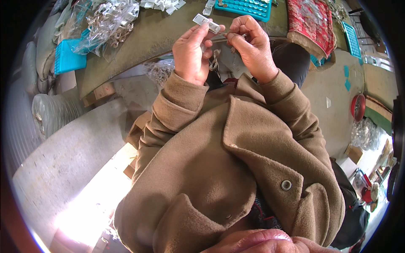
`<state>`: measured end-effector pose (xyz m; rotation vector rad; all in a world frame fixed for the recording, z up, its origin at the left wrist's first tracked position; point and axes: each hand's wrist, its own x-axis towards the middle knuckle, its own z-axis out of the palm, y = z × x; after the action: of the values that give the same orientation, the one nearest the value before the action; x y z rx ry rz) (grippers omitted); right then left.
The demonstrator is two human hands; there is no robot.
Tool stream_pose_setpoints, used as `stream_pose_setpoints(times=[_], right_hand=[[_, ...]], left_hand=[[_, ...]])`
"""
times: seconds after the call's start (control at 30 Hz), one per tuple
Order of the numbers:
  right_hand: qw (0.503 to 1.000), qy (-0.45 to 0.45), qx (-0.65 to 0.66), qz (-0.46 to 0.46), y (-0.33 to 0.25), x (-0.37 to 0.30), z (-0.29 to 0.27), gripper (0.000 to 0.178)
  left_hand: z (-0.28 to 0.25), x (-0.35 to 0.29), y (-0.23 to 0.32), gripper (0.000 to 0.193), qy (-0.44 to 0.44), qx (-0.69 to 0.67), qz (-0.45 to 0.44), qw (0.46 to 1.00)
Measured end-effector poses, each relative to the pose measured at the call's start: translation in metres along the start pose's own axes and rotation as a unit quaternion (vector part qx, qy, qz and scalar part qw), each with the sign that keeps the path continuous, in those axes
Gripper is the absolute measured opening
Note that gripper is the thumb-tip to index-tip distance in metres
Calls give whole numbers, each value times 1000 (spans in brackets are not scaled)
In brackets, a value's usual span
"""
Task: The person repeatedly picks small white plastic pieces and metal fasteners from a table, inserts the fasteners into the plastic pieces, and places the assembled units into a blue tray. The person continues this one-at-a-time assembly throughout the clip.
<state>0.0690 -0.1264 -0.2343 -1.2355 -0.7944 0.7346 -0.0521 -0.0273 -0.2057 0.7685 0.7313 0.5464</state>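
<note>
Olive-brown surfacing covers the worktable (143, 40), whose near edge runs beneath the hands. At its left edge stands a blue plastic basket (69, 59); a clear plastic bag (93, 39) lies against this, overlapping a heap of white parts with cords (114, 21). Further right, a second heap of white parts (162, 4) lies well back from the near edge. Beyond the hands, a blue perforated tray (249, 9) occupies the middle of the surface, with a few small pieces inside; a small white item (209, 6) lies just beside its left edge. A red patterned cloth (310, 25) covers the right-hand portion and hangs over the near edge. Below that edge, between the wrists, a loose cord (215, 59) hangs near the left hand (190, 52). The workpiece, a small white-and-clear plastic part (201, 19), is held above the worktable, near the blue perforated tray. The left hand grips it between thumb and fingers in a narrow pinch; the thumb and fingers conceal part of its body. The right hand (255, 48) is just beside it, thumb and index finger closed on a thin strand (223, 33) at the clear end; whether strand and part are joined cannot be determined.
</note>
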Motion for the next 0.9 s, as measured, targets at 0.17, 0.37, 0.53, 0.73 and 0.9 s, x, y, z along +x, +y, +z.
stream_pose_setpoints(times=[0.17,0.37,0.53,0.73,0.9], right_hand=[[995,16,100,24,7,2,4,14],[995,34,-89,-19,-1,3,2,15],[940,19,-324,-103,-19,14,-11,15],[898,53,-408,-157,-19,57,-24,10],[838,27,-521,-159,4,83,-12,14]], left_hand=[[-12,8,2,25,-29,-197,-153,968],[-17,15,1,19,-5,-233,-223,946],[-16,17,-1,25,15,-82,-160,984],[-18,21,-1,26,-13,-21,-98,995],[-19,21,0,24,-6,38,-67,997]])
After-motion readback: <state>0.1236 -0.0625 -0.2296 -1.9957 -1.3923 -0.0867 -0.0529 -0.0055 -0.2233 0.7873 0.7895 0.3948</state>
